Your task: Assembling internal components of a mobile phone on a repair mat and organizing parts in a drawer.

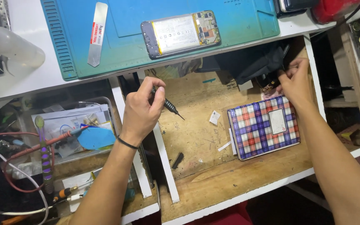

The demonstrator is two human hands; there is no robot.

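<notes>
A screwdriver [168, 104] is gripped in the left hand [140, 112], tip kept clear above the drawer [196, 137]; small parts [270, 86] are pinched by the right hand [295, 81] beside a plaid box [264, 127]; an opened phone [181, 33] is left on the bench mat [246, 18].

light: bright, even | shadows: soft (drawer back dark) | focus: sharp | edges: slight wide-angle bend

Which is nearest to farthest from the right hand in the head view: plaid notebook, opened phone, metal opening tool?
1. Plaid notebook, just below the right hand in the drawer.
2. Opened phone, up-left on the blue mat.
3. Metal opening tool, farther left on the mat.
</notes>
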